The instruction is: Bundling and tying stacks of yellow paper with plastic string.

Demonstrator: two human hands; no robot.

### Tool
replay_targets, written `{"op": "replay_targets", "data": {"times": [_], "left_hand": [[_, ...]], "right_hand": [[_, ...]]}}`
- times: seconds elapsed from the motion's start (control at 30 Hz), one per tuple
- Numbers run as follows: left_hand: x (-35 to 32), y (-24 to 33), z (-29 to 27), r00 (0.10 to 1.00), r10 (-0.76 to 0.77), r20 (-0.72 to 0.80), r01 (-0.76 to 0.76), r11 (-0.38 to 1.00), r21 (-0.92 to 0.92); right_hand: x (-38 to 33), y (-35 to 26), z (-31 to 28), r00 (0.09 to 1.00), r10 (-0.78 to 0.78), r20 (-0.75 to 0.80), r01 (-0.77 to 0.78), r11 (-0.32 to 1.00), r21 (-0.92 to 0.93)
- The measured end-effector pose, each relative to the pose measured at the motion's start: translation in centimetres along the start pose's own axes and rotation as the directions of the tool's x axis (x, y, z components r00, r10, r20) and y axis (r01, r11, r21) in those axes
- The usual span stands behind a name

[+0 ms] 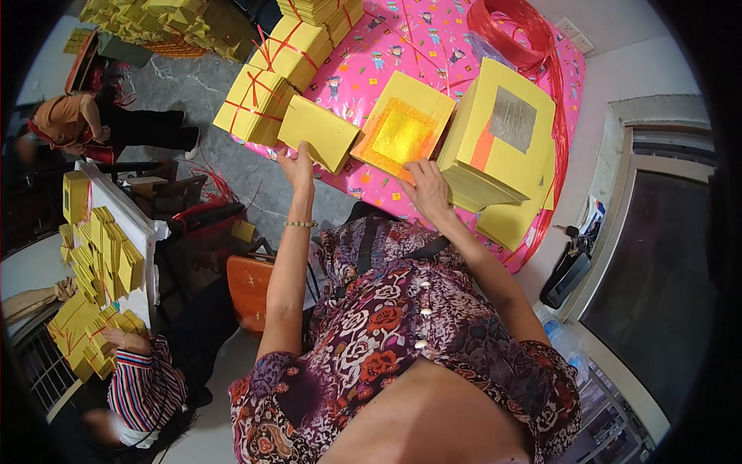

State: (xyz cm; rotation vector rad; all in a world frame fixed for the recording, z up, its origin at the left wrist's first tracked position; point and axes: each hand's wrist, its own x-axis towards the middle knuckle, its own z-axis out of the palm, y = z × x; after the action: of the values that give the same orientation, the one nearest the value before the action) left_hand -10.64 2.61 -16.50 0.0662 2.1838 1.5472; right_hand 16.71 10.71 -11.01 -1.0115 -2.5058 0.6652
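Note:
My left hand [297, 164] grips the near left edge of a folded yellow paper bundle [321, 131], its thumb along the edge. To the right lies a yellow sheet with an orange border and a shiny gold foil square [402, 133]. My right hand [427, 187] has its curled fingers on the near right corner of this sheet, seemingly pinching it. Whether more sheets lie beneath it I cannot tell. Beside it on the right stands a tall stack of yellow paper [473, 127] with a silver foil square on top.
A pink patterned cloth [363, 73] covers the table. Yellow bundles tied with red strips [255, 100] line its left edge; a coil of red strips [525, 50] lies far right. A seated co-worker [147, 379] handles yellow paper at left; another person [73, 124] is farther back.

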Motion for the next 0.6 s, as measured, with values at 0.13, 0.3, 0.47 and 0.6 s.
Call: {"op": "replay_targets", "data": {"times": [0.13,0.3,0.47,0.6], "left_hand": [[-0.9,-2.4,-0.7,0.994,0.041,-0.106,-0.039,0.999,0.02],[-6.2,-3.1,-0.5,0.993,-0.009,0.118,0.03,0.982,-0.185],[-11.1,-0.5,1.4,0.833,-0.138,0.535,0.275,0.943,-0.185],[-12.0,0.5,2.7,0.736,-0.236,0.635,0.434,0.884,-0.173]], "right_hand": [[0.2,-0.1,-0.2,1.0,-0.013,-0.026,0.014,0.999,0.052],[0.0,0.0,-0.3,0.996,0.07,-0.048,-0.06,0.983,0.175],[0.2,-0.1,-0.4,0.974,0.229,-0.004,-0.218,0.934,0.282],[0.3,-0.1,-0.3,0.965,0.262,-0.013,-0.246,0.921,0.304]]}}
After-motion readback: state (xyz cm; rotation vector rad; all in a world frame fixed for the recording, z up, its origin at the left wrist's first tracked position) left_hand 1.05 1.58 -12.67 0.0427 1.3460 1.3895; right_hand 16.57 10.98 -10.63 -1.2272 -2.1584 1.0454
